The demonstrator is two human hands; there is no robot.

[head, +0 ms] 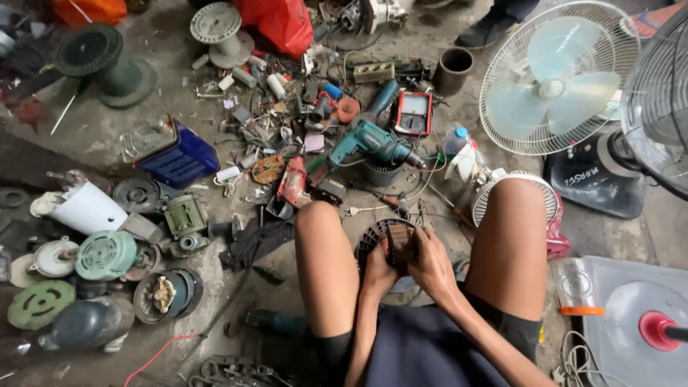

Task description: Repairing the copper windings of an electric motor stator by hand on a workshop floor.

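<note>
Gripping a dark round motor housing (383, 240) between the knees, left hand (378, 271) and right hand (428, 261) close fingers on its rim, teal drill (369, 143) lying on the floor at twelve o'clock.

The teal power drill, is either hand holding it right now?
No, the teal drill lies on the floor beyond the knees; both hands grip a dark round motor part.

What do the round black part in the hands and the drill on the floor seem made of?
The round black part looks like matte moulded plastic, given its slotted vents. The drill has a glossy teal body, likely plastic, and a dull grey, metal-looking chuck.
</note>
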